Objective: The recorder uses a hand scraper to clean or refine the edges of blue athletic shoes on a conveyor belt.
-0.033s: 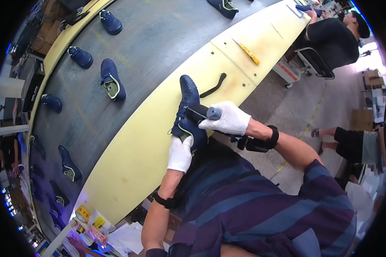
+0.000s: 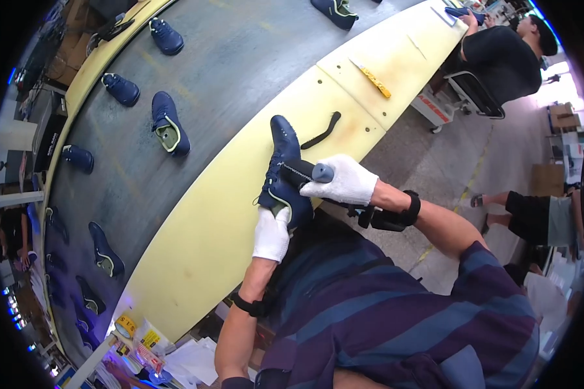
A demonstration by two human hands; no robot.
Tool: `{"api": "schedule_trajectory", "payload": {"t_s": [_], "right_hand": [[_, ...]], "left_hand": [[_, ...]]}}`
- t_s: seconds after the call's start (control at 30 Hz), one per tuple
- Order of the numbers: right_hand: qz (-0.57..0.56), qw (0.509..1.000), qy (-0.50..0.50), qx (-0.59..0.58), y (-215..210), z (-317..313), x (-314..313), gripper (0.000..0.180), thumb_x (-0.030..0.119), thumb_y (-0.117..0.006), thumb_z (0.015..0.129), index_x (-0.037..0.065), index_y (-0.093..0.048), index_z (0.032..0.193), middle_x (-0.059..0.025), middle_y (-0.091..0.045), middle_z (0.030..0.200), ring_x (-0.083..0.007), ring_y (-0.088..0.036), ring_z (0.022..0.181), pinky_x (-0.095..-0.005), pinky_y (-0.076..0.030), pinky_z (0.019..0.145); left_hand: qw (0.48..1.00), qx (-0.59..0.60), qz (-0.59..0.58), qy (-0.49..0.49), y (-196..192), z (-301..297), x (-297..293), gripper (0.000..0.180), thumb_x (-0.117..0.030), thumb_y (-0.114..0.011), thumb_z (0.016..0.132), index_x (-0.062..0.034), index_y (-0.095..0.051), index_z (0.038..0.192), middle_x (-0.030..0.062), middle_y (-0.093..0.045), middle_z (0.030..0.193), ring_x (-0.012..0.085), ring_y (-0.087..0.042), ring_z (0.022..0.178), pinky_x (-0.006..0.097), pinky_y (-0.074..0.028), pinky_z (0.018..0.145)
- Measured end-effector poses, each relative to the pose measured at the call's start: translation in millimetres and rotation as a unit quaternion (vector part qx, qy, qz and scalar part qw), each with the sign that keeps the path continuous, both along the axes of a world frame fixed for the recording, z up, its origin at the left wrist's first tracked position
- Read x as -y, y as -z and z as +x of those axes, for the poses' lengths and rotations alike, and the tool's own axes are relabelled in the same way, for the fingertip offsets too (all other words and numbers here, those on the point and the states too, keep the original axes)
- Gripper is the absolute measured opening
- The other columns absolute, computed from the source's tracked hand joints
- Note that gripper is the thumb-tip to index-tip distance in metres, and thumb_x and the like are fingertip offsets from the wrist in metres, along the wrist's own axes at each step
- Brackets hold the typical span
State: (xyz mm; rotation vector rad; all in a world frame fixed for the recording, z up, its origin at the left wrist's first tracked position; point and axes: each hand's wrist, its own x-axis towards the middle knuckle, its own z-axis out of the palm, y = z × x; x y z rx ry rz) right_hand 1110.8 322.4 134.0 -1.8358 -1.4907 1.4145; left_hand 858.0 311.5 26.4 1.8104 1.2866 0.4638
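Note:
On the pale yellow table edge lies a navy lace-up shoe (image 2: 283, 144), its toe pointing away from me. My left hand (image 2: 271, 235), in a white knit glove, grips it at the heel, with fingers at the collar opening. My right hand (image 2: 344, 183), also gloved, is closed around a dark tool (image 2: 297, 172) with a rounded grey end and a pale zigzag line along its side. This tool lies against the shoe's side near the laces; its exact kind I cannot make out. Beyond the right hand rests a curved black strip-like piece (image 2: 322, 131) with a toothed edge.
A yellow-handled craft knife (image 2: 373, 79) lies farther along the yellow table (image 2: 194, 259). Several navy shoes, one with a pale green lining (image 2: 170, 126), stand on the grey conveyor belt (image 2: 207, 78). At far right a seated person (image 2: 503, 65) handles another shoe. Tape (image 2: 126, 325) sits at lower left.

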Motion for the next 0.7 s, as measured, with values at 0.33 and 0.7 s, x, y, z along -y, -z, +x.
{"api": "schedule_trajectory", "payload": {"t_s": [0.33,0.7], "right_hand": [[0.101,0.993,-0.050,0.036,27.5,4.0,11.7,0.051,0.051,-0.078,0.089,0.003,-0.079,0.103,-0.0224,-0.075,0.086,-0.0379,-0.075,0.080,-0.0453,-0.058,0.073],[0.072,0.995,-0.054,0.052,-2.9,-0.7,-25.2,0.045,0.048,-0.083,0.074,0.006,-0.079,0.090,-0.0183,-0.077,0.086,-0.0366,-0.076,0.082,-0.0441,-0.059,0.074]], "left_hand": [[0.935,0.218,-0.262,-0.100,7.7,-5.5,-1.9,0.041,-0.019,-0.058,0.107,0.0063,-0.058,0.140,0.0219,-0.069,0.125,0.0307,-0.072,0.101,0.041,-0.060,0.089],[0.995,-0.082,-0.051,0.007,-35.8,29.8,1.7,0.063,-0.043,-0.054,0.109,0.0172,-0.065,0.122,0.0404,-0.067,0.117,0.0503,-0.067,0.106,0.053,-0.052,0.095]]}}
